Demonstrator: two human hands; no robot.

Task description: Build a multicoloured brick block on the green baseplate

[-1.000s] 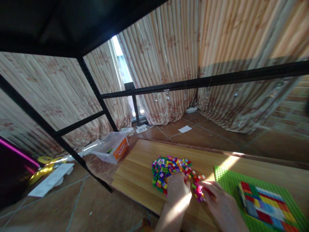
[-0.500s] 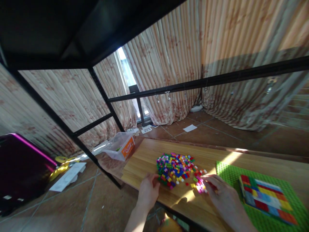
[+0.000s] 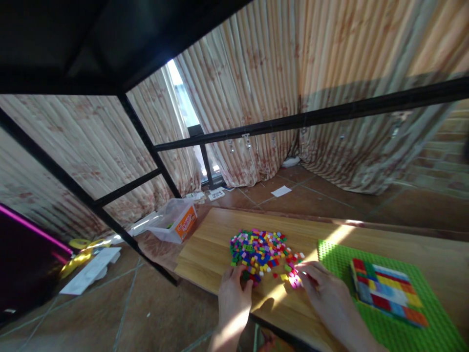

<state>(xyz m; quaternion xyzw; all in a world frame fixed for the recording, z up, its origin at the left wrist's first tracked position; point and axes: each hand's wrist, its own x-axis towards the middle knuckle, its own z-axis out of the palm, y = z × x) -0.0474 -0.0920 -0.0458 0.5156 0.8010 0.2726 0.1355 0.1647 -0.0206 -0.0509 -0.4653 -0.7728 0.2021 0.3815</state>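
Note:
A heap of small multicoloured toy bricks (image 3: 260, 249) lies on the wooden tabletop (image 3: 205, 244). My left hand (image 3: 234, 298) is at the heap's near edge, thumb and fingers curved but apart, with a few bricks visible between them. A small cluster of pink bricks (image 3: 294, 279) lies to the right of the heap. Beside that cluster, my right hand (image 3: 328, 298) has its thumb and fingertips drawn together; whatever is between them is hidden. Right of this hand, a green studded baseplate (image 3: 414, 274) carries a flat block of multicoloured bricks (image 3: 390, 292).
A clear plastic box (image 3: 168, 222) with an orange label stands past the table's left end. Black metal frame bars (image 3: 256, 128) cross in front of the curtains (image 3: 238, 88). White paper (image 3: 281, 191) lies on the tiled floor. A dark case with a pink edge (image 3: 25, 264) stands far left.
The view has shifted slightly, moving the table and bricks left in the picture. My left hand has moved right along the heap's near edge, its thumb spreading. My right hand stays near the pink bricks.

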